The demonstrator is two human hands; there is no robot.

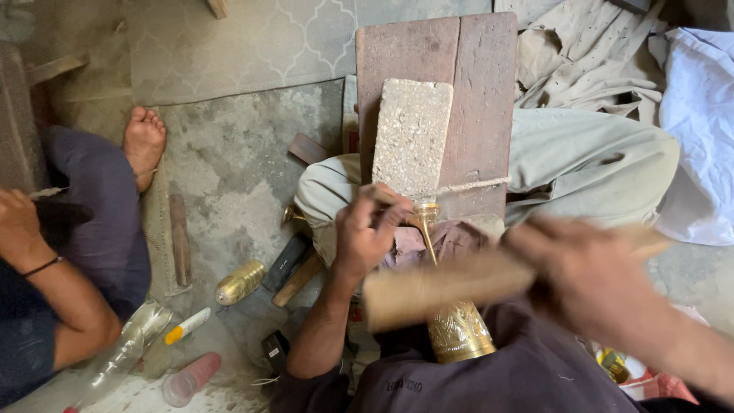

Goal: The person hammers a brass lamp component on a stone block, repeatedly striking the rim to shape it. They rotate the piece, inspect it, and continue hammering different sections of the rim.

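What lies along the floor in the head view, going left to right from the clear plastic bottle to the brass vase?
Clear plastic bottle → white tube with yellow cap → brass cylindrical piece → black rectangular block → engraved brass vase.

Rough grey concrete floor (pixel 229 160), patterned grey mat (pixel 252 42), crumpled cloth (pixel 581 61) at right.

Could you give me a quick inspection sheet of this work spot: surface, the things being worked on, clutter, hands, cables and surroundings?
Surface: wooden board with a rough stone block on it.
Job's things: engraved brass vase on the lap; wooden mallet, blurred.
Clutter: brass piece, plastic bottle, pink cup.
Hands: left hand on a small tool; right hand grips the mallet.
Cables: nothing seen.
Surroundings: concrete floor, cloth, another person's foot.
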